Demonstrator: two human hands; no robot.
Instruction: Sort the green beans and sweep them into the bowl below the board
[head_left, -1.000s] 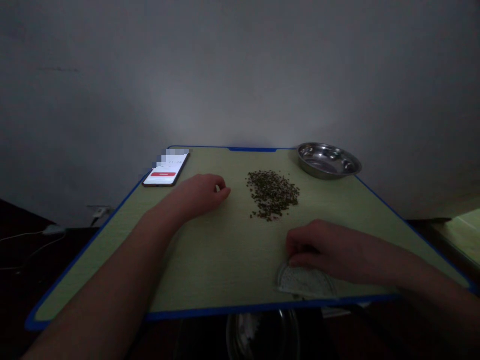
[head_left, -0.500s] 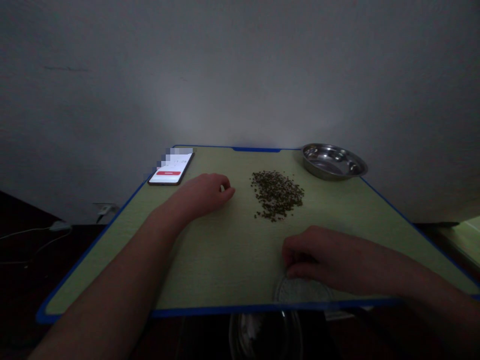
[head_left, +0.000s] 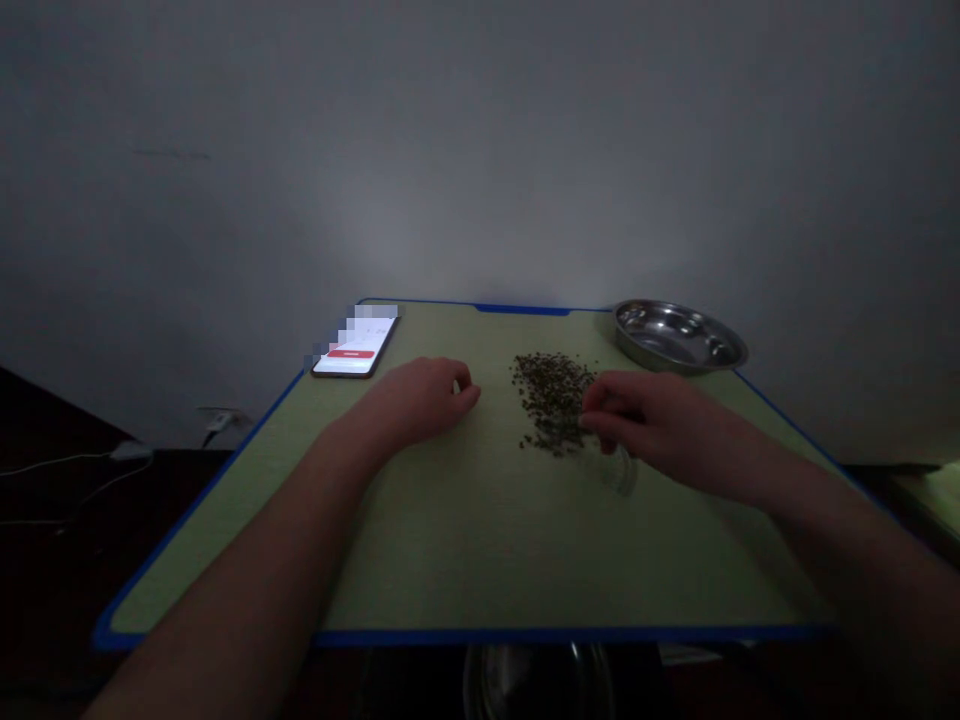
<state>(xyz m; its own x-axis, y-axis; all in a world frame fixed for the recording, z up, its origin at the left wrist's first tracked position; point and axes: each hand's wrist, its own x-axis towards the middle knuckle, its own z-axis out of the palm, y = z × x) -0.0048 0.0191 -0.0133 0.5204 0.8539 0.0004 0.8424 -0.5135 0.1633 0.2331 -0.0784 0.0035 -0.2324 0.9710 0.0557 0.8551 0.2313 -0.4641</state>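
Observation:
Dark, seed-like grains (head_left: 553,400) lie in a loose, flat pile on the pale green table (head_left: 465,560). My right hand (head_left: 637,425) is at the pile's right edge, its fingers pinched on a clear round lid-like piece (head_left: 622,472). That piece is tilted and blurred, so its exact kind is hard to make out. Left of the pile, my left hand (head_left: 431,400) rests on the table with its fingers curled towards the thumb, and nothing shows in them.
A shallow steel bowl (head_left: 679,340) stands at the table's back right corner. At the back left lies a lit phone (head_left: 351,345). Below the front edge is a shiny round container (head_left: 536,685). A wall rises behind; cables (head_left: 112,470) run at the left.
My right hand has moved forward from the table's front edge to the grains, carrying the clear round piece. My left hand stays in place; the whole view has shifted slightly.

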